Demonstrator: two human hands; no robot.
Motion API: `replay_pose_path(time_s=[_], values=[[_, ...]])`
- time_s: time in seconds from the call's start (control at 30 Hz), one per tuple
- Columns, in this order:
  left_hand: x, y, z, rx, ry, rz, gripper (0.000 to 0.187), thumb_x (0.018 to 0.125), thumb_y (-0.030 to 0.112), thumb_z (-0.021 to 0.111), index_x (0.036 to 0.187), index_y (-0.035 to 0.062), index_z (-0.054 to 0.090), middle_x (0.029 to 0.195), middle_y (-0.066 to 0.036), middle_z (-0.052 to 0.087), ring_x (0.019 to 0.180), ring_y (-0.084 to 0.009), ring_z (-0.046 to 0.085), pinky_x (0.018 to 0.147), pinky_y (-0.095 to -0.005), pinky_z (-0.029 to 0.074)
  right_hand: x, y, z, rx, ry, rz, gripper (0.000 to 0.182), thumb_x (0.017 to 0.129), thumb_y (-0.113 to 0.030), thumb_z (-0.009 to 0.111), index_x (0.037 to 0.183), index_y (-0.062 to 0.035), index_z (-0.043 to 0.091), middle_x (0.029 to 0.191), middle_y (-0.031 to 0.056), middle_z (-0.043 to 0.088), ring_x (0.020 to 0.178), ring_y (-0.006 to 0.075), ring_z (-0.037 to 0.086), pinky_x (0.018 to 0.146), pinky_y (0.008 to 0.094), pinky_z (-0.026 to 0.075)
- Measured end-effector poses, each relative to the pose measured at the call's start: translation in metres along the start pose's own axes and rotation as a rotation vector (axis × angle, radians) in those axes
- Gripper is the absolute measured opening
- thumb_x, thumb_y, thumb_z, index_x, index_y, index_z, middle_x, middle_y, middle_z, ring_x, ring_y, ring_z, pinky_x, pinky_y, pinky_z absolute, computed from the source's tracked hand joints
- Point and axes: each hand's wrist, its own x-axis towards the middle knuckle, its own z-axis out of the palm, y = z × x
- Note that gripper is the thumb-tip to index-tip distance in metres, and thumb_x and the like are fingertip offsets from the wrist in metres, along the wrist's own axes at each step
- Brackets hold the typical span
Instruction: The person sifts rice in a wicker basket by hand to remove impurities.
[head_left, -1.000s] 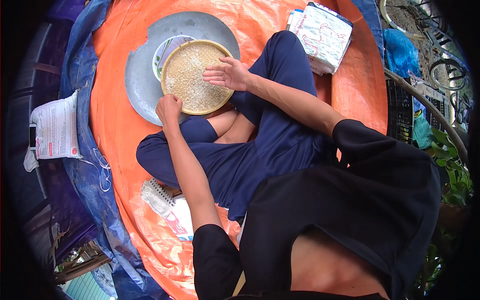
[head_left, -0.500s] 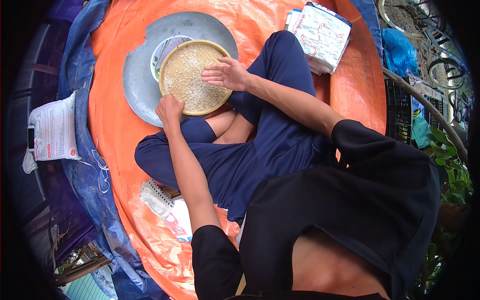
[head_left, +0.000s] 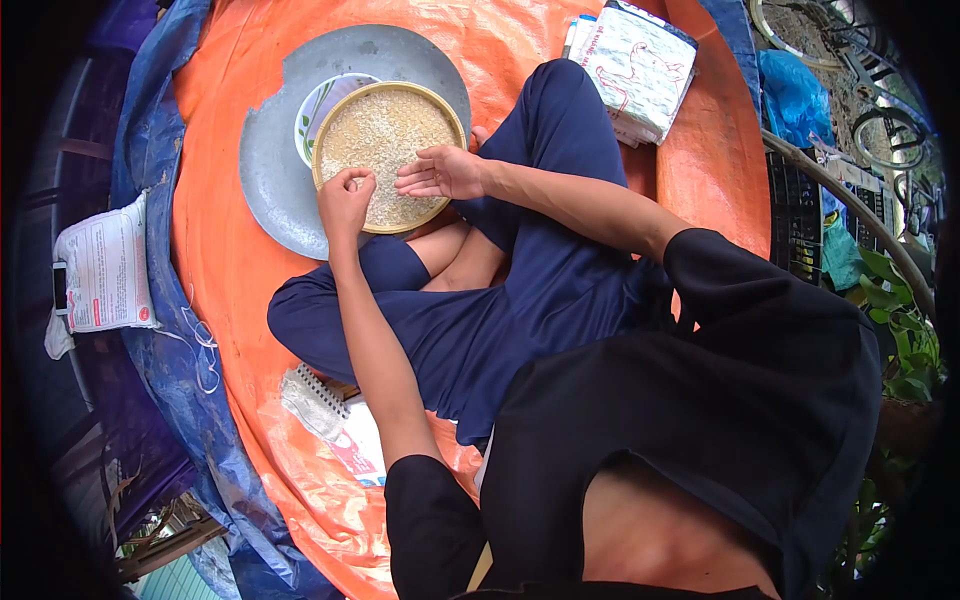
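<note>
A round, yellow-rimmed sieve-like tray [head_left: 318, 150] holds a layer of pale grain [head_left: 385, 130] that looks like rice. Beneath it show a white dish with green leaf print [head_left: 312, 108] and a large grey round metal tray [head_left: 270, 190]. Over the near left side of the grain, my left hand [head_left: 345, 200] has thumb and fingers pinched together; anything between them is too small to make out. My right hand [head_left: 445, 173] is over the right part of the grain, palm turned up and fingers stretched out, holding nothing visible.
An orange tarp [head_left: 225, 320] lies under my crossed legs. At upper right is a stack of printed bags [head_left: 640, 75]; a spiral notebook [head_left: 320, 400] lies by my left knee. A white sack [head_left: 105, 270] stands left, and black crates [head_left: 795, 215] stand right.
My left hand has moved from the tray's rim up and right over the grain, its fingers now pinched. My right hand stays palm up, shifted slightly down.
</note>
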Motion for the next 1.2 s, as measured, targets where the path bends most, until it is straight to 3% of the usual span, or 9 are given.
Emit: replay_pose_path(time_s=[0.07, 0.17, 0.27, 0.47, 0.87, 1.2], values=[[0.005, -0.001, -0.005, 0.229, 0.087, -0.029, 0.019, 0.079, 0.02, 0.068, 0.093, 0.0078, 0.073, 0.057, -0.004, 0.054, 0.054, -0.0169, 0.054, 0.054, -0.0348, 0.042, 0.002, 0.001, 0.0, -0.041, -0.003, -0.001, 0.049, 0.102, -0.03, 0.03, 0.127, 0.0093, 0.047, 0.123, 0.0219, 0.059, 0.117, 0.0289, 0.057, 0.1, 0.0358, 0.048], [0.017, -0.016, 0.003, 0.392, 0.243, 0.125, 0.017, 0.08, 0.018, 0.066, 0.094, 0.0091, 0.072, 0.075, -0.007, 0.064, 0.072, -0.0258, 0.064, 0.065, -0.0395, 0.048, 0.002, 0.003, 0.001, -0.079, 0.011, 0.0, 0.049, 0.102, -0.03, 0.03, 0.126, 0.0088, 0.047, 0.121, 0.0215, 0.06, 0.114, 0.0277, 0.059, 0.099, 0.0354, 0.048], [0.023, -0.021, 0.014, 0.497, 0.232, 0.128, 0.017, 0.082, 0.017, 0.065, 0.096, 0.0099, 0.071, 0.091, -0.008, 0.066, 0.085, -0.0296, 0.064, 0.073, -0.0414, 0.05, -0.001, 0.003, 0.001, -0.096, 0.025, 0.013, 0.048, 0.102, -0.031, 0.031, 0.124, 0.0085, 0.049, 0.12, 0.0212, 0.061, 0.113, 0.0268, 0.06, 0.097, 0.0347, 0.049], [0.021, -0.025, 0.013, 0.526, 0.261, 0.169, 0.015, 0.083, 0.016, 0.065, 0.096, 0.0111, 0.071, 0.092, -0.008, 0.066, 0.085, -0.0287, 0.064, 0.073, -0.0408, 0.05, 0.003, 0.002, -0.002, -0.075, 0.03, 0.011, 0.05, 0.102, -0.033, 0.034, 0.125, 0.0091, 0.048, 0.119, 0.0212, 0.061, 0.113, 0.0263, 0.06, 0.097, 0.0342, 0.049], [0.024, -0.029, 0.01, 0.35, 0.215, 0.052, 0.013, 0.08, 0.017, 0.066, 0.09, 0.0101, 0.072, 0.088, -0.006, 0.068, 0.079, -0.0254, 0.066, 0.071, -0.0377, 0.051, 0.004, -0.001, -0.003, -0.048, 0.022, 0.005, 0.052, 0.1, -0.035, 0.04, 0.126, 0.0094, 0.048, 0.118, 0.0201, 0.061, 0.112, 0.0263, 0.06, 0.097, 0.034, 0.049], [0.027, -0.028, 0.013, 0.537, 0.185, 0.091, 0.014, 0.082, 0.017, 0.061, 0.078, 0.0052, 0.067, 0.087, -0.012, 0.065, 0.083, -0.0322, 0.064, 0.072, -0.0438, 0.051, 0.003, -0.002, -0.006, -0.067, -0.018, 0.01, 0.052, 0.099, -0.036, 0.041, 0.126, 0.0078, 0.048, 0.122, 0.0201, 0.059, 0.114, 0.0265, 0.059, 0.1, 0.0338, 0.046]])
